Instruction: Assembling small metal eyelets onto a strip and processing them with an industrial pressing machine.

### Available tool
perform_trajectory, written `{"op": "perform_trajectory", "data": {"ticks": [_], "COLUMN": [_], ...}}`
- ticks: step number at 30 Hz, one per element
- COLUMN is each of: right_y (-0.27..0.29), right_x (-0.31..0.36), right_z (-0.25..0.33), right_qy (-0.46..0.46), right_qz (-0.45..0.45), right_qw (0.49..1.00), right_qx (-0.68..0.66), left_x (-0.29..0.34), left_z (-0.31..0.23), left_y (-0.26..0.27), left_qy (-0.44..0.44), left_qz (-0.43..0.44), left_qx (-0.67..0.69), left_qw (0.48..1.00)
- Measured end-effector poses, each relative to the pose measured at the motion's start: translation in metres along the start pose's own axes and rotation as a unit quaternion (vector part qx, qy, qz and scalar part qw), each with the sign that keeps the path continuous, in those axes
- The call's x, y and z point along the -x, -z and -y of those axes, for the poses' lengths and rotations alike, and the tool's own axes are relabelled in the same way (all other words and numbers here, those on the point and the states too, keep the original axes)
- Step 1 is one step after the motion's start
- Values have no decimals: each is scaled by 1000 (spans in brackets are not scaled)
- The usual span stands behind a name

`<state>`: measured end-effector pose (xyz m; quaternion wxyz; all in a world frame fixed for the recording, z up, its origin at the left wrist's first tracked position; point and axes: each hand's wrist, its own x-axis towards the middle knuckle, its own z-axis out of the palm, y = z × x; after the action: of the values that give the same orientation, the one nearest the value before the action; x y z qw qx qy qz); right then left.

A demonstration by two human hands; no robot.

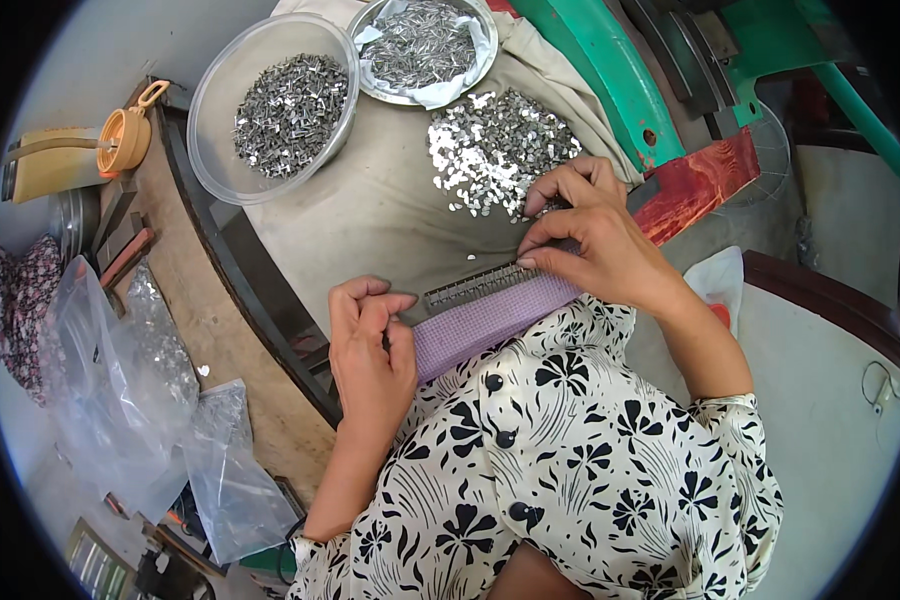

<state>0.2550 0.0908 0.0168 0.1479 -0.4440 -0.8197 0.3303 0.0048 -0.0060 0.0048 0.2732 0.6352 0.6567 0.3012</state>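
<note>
Your left hand (370, 345) is at the left end of a purple checked pad (495, 325), which lies in front of your body. Its fingers are bent, and the forefinger points inward, to the end of the dark metal strip (475, 286); if they really grasp the strip or the pad, or only rest there, I cannot tell. Your right hand (595, 235) is at the other end. Its thumb and forefinger come near together, just at the row of small slots along the strip, while the other fingers curl above them. If a small piece is pinched between these two tips, I cannot tell — the tips hide it.

So the strip is between your two hands, lying along the far edge of the pad. Just beyond the strip, to the left of your right fingertips, one small metal piece (471, 257) lies alone on the beige cloth (370, 210). Farther from your right fingers, but near to the curled ones, a loose pile of flat shiny pieces (500, 150) spreads on the same cloth.

Well beyond your left fingers is a clear plastic bowl (198, 110) with many small metal parts inside; beside it, a metal bowl (375, 94) with a white lining holds thin bright parts. To the right of your right fingers are a red board (710, 180) and — farther away — a green metal frame (605, 70). Left of your left fingers, clear plastic bags (120, 370) lie by the wooden table (260, 380).
</note>
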Motion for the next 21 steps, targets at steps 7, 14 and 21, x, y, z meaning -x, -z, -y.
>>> {"op": "perform_trajectory", "data": {"ticks": [7,14,21], "right_y": [6,33,40], "right_x": [0,-20,-101], "right_z": [-3,12,30], "right_qy": [-6,-22,101], "right_qz": [2,-10,-206], "right_qw": [1000,998,972], "right_qx": [-1,-55,42], "left_x": [0,3,2], "left_z": [-2,0,1], "left_y": [2,4,8], "left_qy": [5,38,40], "left_qz": [13,24,36], "left_qx": [14,51,60], "left_qw": [1000,998,997]}}
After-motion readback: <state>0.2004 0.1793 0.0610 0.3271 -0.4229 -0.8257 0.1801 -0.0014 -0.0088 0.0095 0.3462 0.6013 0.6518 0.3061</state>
